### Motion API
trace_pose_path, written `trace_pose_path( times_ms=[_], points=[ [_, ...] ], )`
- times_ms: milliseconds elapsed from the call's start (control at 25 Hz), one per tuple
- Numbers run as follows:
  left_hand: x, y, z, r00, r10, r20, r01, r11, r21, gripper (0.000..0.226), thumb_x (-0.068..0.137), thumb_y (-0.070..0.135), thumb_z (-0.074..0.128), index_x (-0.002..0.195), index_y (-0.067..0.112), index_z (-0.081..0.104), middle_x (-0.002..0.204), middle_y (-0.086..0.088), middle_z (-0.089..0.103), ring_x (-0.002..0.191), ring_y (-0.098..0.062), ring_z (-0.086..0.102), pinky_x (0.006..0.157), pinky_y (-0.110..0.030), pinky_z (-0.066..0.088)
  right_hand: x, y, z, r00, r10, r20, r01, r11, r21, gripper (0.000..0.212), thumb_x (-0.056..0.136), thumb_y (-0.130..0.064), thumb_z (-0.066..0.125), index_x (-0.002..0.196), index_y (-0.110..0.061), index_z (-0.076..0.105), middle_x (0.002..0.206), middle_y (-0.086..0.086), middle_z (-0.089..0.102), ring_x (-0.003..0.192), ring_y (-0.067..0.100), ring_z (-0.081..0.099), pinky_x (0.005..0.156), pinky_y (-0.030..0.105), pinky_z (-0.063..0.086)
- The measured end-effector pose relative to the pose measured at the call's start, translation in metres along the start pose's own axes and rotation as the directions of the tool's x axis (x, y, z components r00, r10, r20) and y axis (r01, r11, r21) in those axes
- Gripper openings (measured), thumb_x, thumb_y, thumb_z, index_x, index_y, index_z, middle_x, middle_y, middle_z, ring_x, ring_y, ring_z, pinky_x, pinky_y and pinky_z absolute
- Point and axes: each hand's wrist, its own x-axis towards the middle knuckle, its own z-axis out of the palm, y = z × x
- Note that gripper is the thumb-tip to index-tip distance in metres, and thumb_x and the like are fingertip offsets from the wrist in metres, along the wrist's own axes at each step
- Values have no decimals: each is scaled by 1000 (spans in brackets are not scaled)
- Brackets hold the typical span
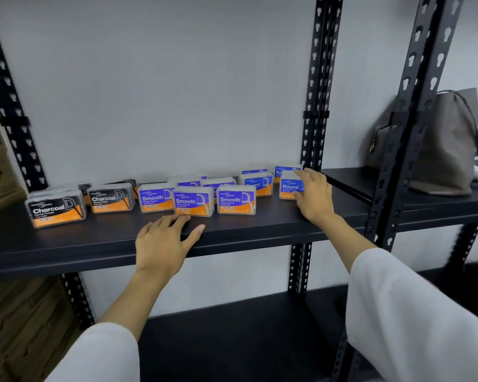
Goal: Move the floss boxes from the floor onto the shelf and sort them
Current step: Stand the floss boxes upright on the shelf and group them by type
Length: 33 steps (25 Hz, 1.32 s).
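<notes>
**Black metal shelf (94,244): sorted by label**

Small clear-plastic floss boxes (156,198) sit on it: Charcoal left, Smooth mid, Round right. Right hand (313,194) fingers curl round a Round box (289,187); left hand (160,241) flat, empty. Prob. light, stiff, slick; grip short sides.

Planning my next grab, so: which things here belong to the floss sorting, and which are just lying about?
Job: Charcoal boxes, Smooth boxes, Round boxes, the black shelf they stand on.
Lying about: grey bag at right, cardboard cartons at far left.
</notes>
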Motion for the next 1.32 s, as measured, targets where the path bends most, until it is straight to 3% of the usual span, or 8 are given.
trace_pose_path(
  times_ms=[160,280,480,640,880,1080,1320],
  points=[
    [0,0,-2,998,7,60,-7,1000,-4,67,90,66,19,135,27,50,137,1,55,128,-21,49,107,-41,36,-24,-7,-13,998,-11,-56,18,992,126,52,89,-14,62,137,-8,44,141,13,43,130,27,36,104,38,36],
    [2,-3,-10,986,19,164,-1,994,-108,61,93,63,27,135,25,48,140,-1,50,131,-23,45,109,-44,33,-44,-22,-28,1000,-27,-7,28,981,190,41,90,-13,59,130,-9,49,132,12,48,122,26,43,99,36,42],
    [-19,1,-50,999,-5,39,14,970,-243,35,95,46,47,112,21,64,124,-3,58,115,-26,51,89,-41,45,-71,-48,-60,952,-106,287,27,963,268,24,92,-15,57,116,-14,59,115,8,62,104,21,58,90,33,48],
    [-50,-1,-79,986,38,165,3,971,-239,26,95,41,49,109,24,63,119,-1,59,108,-23,56,82,-37,44,-102,-76,-82,839,-157,522,41,973,226,30,91,-17,61,120,-10,58,119,12,63,109,23,59,90,28,46],
    [-103,-26,-69,870,16,492,72,984,-160,24,93,40,49,110,27,61,124,-2,59,112,-25,55,93,-40,46,-157,-104,-80,708,-169,685,75,983,165,31,91,-24,61,120,-14,59,117,7,60,103,19,56,92,28,44],
    [-155,-50,-19,780,-16,626,145,977,-157,16,92,38,49,100,32,60,121,0,57,104,-23,57,95,-42,48,-211,-104,-26,626,-173,761,74,984,162,30,92,-25,59,120,-14,59,116,10,62,98,20,55,93,29,43],
    [-209,-71,68,661,-45,749,245,957,-158,21,92,40,50,104,29,64,118,3,60,103,-21,59,95,-42,47,-276,-88,79,489,-158,858,42,987,158,26,93,-25,58,117,-16,59,120,6,58,105,23,57,95,36,48]
  ],
)
